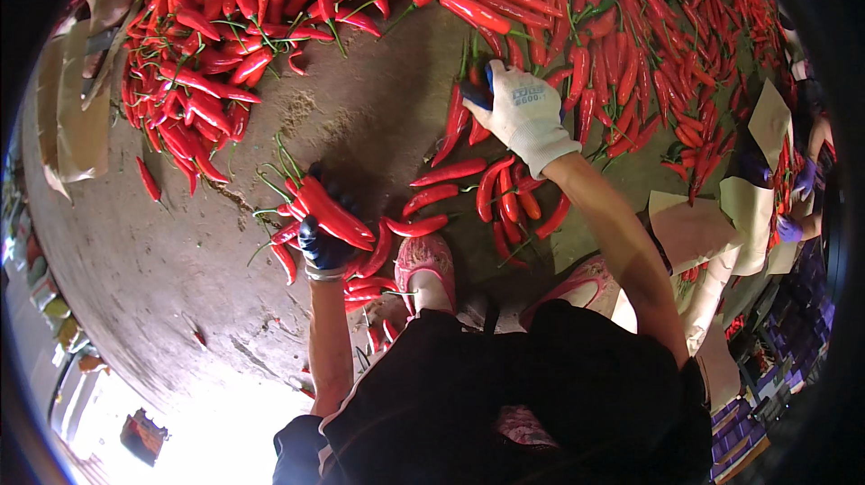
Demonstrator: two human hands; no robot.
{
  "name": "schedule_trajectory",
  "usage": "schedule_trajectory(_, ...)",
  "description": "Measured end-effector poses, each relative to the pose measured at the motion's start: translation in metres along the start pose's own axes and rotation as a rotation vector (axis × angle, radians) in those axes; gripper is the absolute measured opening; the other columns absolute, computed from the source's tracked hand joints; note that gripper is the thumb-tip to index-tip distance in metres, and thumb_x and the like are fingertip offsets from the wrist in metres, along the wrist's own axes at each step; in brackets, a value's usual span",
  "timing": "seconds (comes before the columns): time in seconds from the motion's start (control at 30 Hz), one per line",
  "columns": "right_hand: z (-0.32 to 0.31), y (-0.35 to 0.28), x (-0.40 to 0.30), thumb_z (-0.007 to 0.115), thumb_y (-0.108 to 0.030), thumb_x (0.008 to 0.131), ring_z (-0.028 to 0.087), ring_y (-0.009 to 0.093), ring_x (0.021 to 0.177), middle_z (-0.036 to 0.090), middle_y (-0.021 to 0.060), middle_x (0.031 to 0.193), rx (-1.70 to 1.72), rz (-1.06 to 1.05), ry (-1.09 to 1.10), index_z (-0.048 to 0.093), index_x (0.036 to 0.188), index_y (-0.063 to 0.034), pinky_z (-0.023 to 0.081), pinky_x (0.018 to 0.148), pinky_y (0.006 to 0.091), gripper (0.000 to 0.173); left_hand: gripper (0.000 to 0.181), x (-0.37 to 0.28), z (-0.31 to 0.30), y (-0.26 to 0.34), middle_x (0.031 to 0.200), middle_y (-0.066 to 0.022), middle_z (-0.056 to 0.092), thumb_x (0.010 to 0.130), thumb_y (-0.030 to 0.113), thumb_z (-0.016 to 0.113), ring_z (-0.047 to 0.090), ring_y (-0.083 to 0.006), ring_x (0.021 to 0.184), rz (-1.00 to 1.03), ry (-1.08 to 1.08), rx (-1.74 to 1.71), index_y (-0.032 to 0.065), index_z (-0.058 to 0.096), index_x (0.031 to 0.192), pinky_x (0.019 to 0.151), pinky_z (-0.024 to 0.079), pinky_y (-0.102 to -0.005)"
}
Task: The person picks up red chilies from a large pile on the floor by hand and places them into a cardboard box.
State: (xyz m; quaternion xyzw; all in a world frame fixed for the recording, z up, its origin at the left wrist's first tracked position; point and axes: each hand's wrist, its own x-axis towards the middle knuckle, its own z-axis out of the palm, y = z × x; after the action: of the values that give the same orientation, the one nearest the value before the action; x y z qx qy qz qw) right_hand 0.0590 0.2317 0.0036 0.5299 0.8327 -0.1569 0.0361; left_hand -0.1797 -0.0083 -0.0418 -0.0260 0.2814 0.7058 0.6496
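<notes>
My left hand (pixel 326 242), in a dark blue coated glove, is closed around a bunch of red chilli peppers (pixel 331 213) whose green stems fan out to the upper left. My right hand (pixel 520 107), in a white knit glove with blue coating at the fingers and printing on its back, reaches down to the floor. Its thumb and forefinger are beside a long red chilli (pixel 455 119); whether they grip it is hidden. Several loose chillies (pixel 449 172) lie between my hands. More peppers (pixel 370 289) rest below my left hand, beside my pink shoe (pixel 424 262).
Large heaps of red chillies (pixel 203 80) spread over the concrete floor (pixel 169 248) at upper left, with more (pixel 628 59) at upper right. Cardboard pieces (pixel 693 228) lie at right, and a cardboard strip (pixel 81 107) at left. Another person's purple-gloved hands (pixel 789 228) show at the right rim.
</notes>
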Motion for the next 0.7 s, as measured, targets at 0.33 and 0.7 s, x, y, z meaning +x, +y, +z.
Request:
schedule_trajectory(0.33, 0.019, -0.022, -0.08, 0.075, -0.031, 0.067, 0.055, 0.028, 0.101, 0.054, 0.0106, 0.113, -0.109, -0.345, -0.146, 0.062, 0.106, -0.0142, 0.044, 0.084, 0.0422, 0.045, 0.088, 0.0, 0.01, 0.001, 0.117, -0.0069, 0.053, 0.079, 0.026, 0.074, 0.051, -0.0215, 0.102, -0.016, -0.012, -0.06, 0.0148, 0.022, 0.149, 0.092, 0.043, -0.037)
schedule_trajectory(0.7, 0.0, 0.002, -0.076, 0.071, -0.02, 0.074, 0.064, 0.031, 0.083, 0.064, 0.0157, 0.089, 1.063, 0.035, -0.17, 0.053, 0.109, -0.002, 0.05, 0.076, 0.038, 0.044, 0.086, -0.007, -0.011, 0.004, 0.124, -0.0075, 0.057, 0.078, 0.024, 0.073, 0.057, -0.026, 0.111, -0.015, 0.031, -0.056, 0.016, 0.023, 0.148, 0.098, 0.045, -0.0436)
